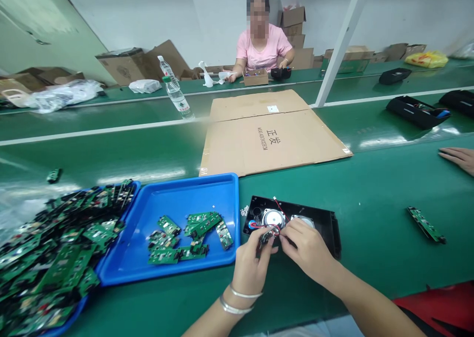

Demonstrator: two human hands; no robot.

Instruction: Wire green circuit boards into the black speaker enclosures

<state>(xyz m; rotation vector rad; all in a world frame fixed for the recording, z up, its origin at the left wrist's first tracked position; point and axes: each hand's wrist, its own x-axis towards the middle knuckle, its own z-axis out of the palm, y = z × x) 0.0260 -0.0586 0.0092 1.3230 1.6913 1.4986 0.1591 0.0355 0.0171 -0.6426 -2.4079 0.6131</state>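
Note:
A black speaker housing (326, 228) lies in front of me with two round speaker drivers, one silver driver (273, 219) showing well. Over its near edge, my left hand (250, 265) grips a small circuit board (265, 236), seen nearly edge-on. My right hand (309, 248) is closed in a pinch at the end of the red and black wires (274, 228), right beside the board. The exact bit between its fingertips is hidden. The hands partly cover the second driver.
Left of me, a blue tray (126, 258) holds several green circuit boards; a heaped pile of boards (55, 258) adjoins it. Flattened cardboard (240, 149) lies ahead. A loose board (426, 224) and another person's hand (459, 158) are at right. A co-worker (263, 46) sits opposite.

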